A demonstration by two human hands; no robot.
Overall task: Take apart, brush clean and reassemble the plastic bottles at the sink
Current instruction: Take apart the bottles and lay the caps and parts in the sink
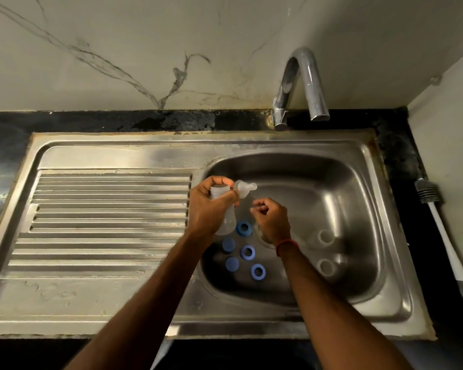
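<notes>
Over the left part of the sink basin (358, 182), my left hand (211, 206) grips a clear plastic bottle (226, 222) by its neck. The same hand's fingertips pinch a clear silicone teat (245, 186) beside the bottle's mouth. My right hand (271, 217) hovers just to the right with its fingers curled, and I see nothing in it. Below my hands, three blue screw rings (247, 252) and two blue caps (232, 263) lie on the basin floor. Two more clear bottles (325, 236) lie at the right of the basin, their open mouths facing me.
A chrome tap (305, 84) arches over the back of the basin with no water running. A ribbed steel draining board (104, 222) fills the left side. A bottle brush (436, 209) with a white handle lies on the dark counter at the right, by the wall.
</notes>
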